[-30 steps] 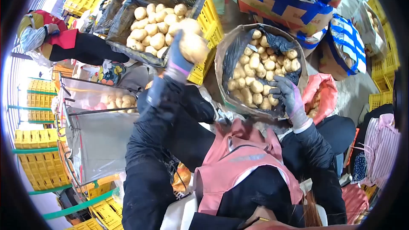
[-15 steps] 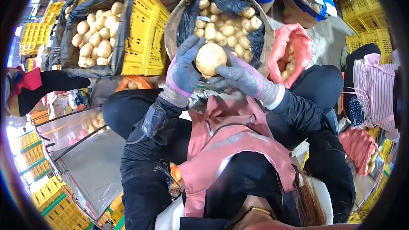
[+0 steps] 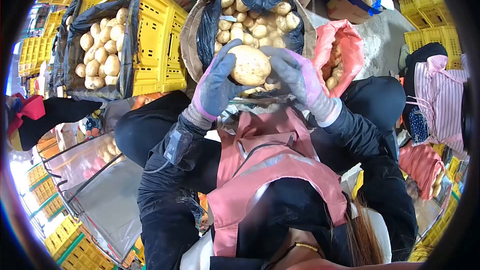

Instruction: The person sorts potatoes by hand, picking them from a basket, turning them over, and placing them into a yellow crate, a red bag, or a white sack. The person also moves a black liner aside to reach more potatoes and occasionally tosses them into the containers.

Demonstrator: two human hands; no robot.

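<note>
Head view, looking down past a pink apron. Both hands were gloved and raised together. The left hand curled around one side of a large potato; the right hand cupped the opposite side, fingers wrapped over it. The potato sat between the two palms, held just above the near rim of a round paper sack lined with black plastic and filled with smaller potatoes. To the left stood a yellow crate (also lined in black), holding bigger potatoes. A red mesh bag with potatoes lay just right of the sack. Another person's dark sleeve showed at far left.
</note>
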